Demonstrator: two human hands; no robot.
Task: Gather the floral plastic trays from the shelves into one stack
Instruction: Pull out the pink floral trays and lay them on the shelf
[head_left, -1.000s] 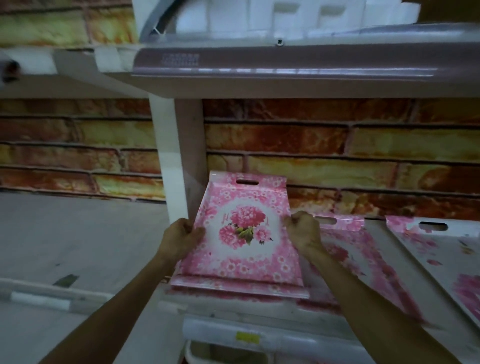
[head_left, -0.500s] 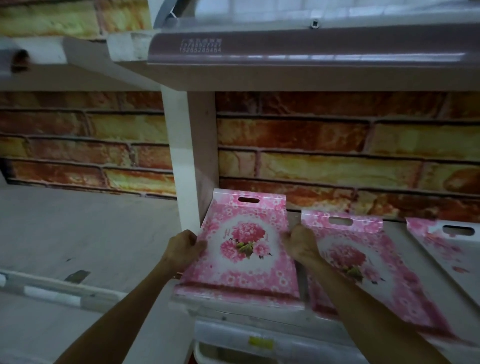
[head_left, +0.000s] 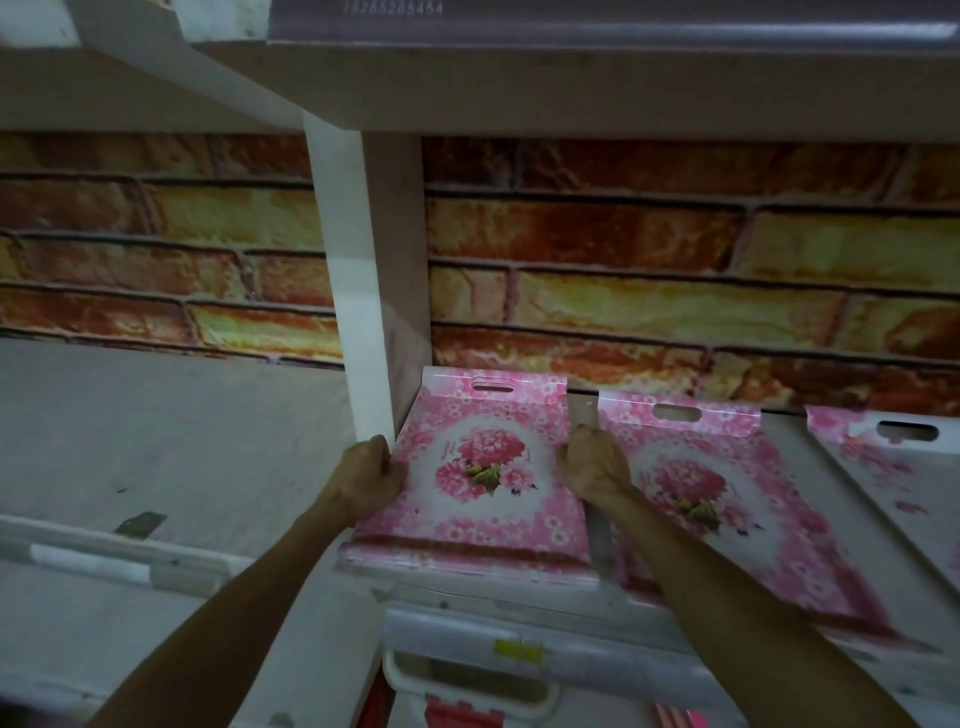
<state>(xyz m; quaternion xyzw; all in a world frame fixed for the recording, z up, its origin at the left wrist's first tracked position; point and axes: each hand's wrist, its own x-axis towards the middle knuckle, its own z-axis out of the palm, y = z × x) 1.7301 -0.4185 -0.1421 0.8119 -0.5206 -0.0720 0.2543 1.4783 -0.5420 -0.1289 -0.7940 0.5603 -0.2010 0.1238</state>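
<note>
Pink floral plastic trays, three in view, side by side on a pale shelf (head_left: 519, 597): left tray (head_left: 483, 467), middle tray (head_left: 727, 493), right tray (head_left: 893, 467) cut off at the edge. Brick-patterned wall (head_left: 623, 260) behind, white post (head_left: 358, 286) at left. Left hand (head_left: 363, 478) and right hand (head_left: 592, 462) clamped on the left tray's two side edges — arms reaching forward.
</note>
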